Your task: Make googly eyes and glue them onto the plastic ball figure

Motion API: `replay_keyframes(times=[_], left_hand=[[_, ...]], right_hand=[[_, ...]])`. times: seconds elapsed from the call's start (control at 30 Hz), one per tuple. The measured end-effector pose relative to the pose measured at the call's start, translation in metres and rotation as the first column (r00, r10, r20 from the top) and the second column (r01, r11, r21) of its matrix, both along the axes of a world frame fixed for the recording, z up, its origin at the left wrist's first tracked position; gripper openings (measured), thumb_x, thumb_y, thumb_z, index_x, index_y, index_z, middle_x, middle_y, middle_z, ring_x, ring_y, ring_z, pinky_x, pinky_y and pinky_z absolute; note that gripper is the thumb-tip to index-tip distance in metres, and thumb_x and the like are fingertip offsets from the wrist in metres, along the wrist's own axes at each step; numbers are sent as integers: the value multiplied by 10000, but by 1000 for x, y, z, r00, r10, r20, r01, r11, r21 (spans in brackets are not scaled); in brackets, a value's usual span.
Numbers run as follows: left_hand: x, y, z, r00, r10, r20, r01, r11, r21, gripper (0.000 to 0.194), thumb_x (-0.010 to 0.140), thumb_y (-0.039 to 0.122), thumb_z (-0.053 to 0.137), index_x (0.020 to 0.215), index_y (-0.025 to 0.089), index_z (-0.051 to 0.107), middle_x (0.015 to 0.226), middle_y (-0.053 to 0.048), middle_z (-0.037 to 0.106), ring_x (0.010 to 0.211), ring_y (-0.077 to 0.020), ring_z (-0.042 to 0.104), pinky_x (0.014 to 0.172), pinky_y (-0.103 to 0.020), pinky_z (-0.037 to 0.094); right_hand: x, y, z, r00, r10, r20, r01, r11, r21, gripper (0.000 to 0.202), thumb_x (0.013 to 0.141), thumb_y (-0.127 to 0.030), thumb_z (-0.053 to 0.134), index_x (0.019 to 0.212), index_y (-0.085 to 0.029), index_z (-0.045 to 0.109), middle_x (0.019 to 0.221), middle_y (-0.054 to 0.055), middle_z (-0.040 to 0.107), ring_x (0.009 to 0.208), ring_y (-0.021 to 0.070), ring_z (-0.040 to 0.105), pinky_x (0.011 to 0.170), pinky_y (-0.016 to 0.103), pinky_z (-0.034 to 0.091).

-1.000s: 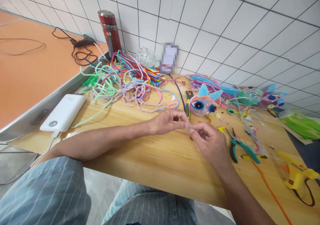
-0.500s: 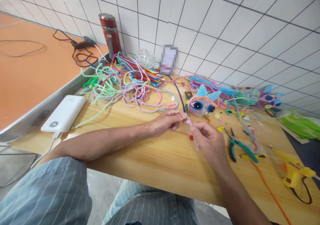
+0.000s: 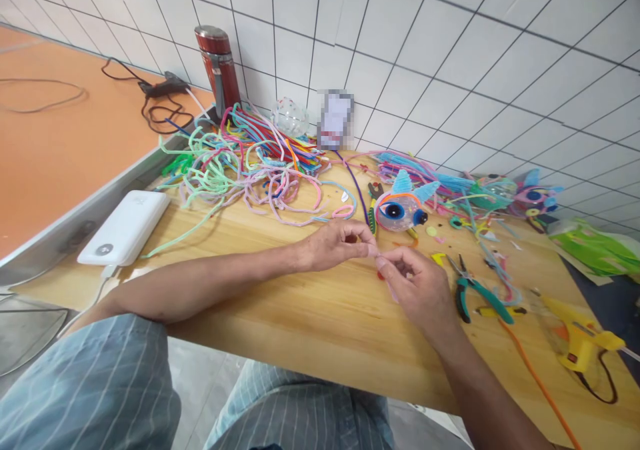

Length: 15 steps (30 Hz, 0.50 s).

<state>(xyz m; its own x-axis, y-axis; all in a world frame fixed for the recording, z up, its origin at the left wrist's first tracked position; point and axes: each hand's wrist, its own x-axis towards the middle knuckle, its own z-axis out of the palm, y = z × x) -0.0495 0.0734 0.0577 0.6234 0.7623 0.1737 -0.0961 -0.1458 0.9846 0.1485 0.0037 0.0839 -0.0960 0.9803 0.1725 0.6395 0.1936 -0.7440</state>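
Observation:
My left hand [image 3: 345,245] and my right hand [image 3: 414,282] meet fingertip to fingertip above the wooden table. Both pinch a short, pale purple pipe cleaner [image 3: 394,295], mostly hidden by the fingers; its lower end shows under my right hand. Just beyond my hands rests a clear ball [image 3: 400,213] made up as an animal head, with blue pipe-cleaner ears, a large blue-rimmed eye and a black nose. A red bit [image 3: 381,276] lies below my fingertips.
Tangled pipe cleaners [image 3: 270,183] lie back left, near a red flask [image 3: 219,70]. A white power bank [image 3: 125,229] sits at the left. Rightward are teal-handled pliers [image 3: 483,297], an orange cord [image 3: 540,383] and a yellow glue gun [image 3: 583,337]. A phone [image 3: 335,118] leans on the wall.
My fingertips have come together, covering the curled end of the pale purple pipe cleaner that showed between them. My left fingers are now more arched.

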Motion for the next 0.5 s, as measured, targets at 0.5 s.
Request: replay_keyframes(times=[0.5], left_hand=[[6,-2,-3,995,50,85,-22,954,-300,475,840,628,720,837,158,650,703,30,578,540,-64,382,526,-233,272]], right_hand=[[-4,5,-2,971,-73,-227,36,986,-164,335,850,-513,707,730,-202,674,535,-36,528,455,107,413,441,249,315]])
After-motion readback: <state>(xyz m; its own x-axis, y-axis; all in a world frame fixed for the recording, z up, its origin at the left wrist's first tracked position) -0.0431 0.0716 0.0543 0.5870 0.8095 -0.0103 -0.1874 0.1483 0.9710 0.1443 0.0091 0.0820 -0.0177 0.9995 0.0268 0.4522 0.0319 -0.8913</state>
